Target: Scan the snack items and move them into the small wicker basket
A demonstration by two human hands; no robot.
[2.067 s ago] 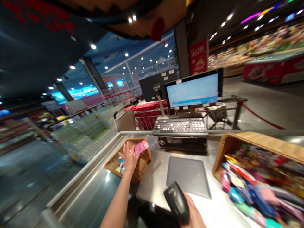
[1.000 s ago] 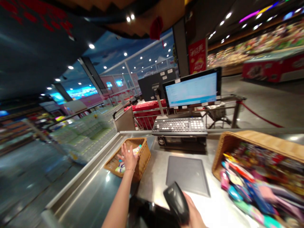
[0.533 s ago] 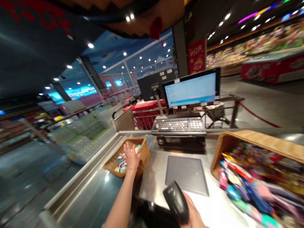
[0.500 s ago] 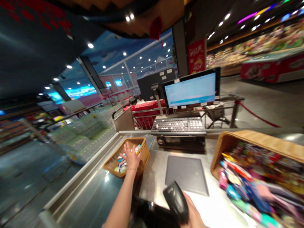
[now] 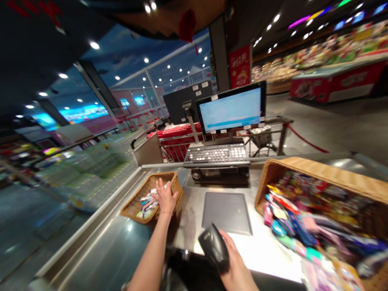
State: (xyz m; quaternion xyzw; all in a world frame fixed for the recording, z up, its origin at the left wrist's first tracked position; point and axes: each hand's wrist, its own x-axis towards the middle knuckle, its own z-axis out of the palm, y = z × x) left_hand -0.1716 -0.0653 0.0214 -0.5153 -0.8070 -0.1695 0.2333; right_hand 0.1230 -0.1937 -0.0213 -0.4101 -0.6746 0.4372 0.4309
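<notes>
My left hand [image 5: 165, 199] reaches over the small wicker basket [image 5: 178, 199], its fingers spread. Beneath and beside it lie several small colourful packets [image 5: 146, 205]; I cannot tell whether the fingers touch them. At the lower middle, my right hand [image 5: 235, 260] is wrapped round a black handheld barcode scanner [image 5: 214, 247], held above the counter's near edge. A flat grey pad [image 5: 226, 212] lies on the metal counter just beyond the scanner.
A keyboard [image 5: 216, 154] and a lit monitor [image 5: 232, 108] stand behind the pad. On the right, a large wicker basket [image 5: 261, 194] is heaped with colourful packaged goods [image 5: 300, 226]. Shopping carts [image 5: 178, 147] stand past the counter's far edge.
The whole view has shifted, so the counter sits further left and slightly higher. My left hand stays over the small basket, fingers spread. My right hand still holds the scanner.
</notes>
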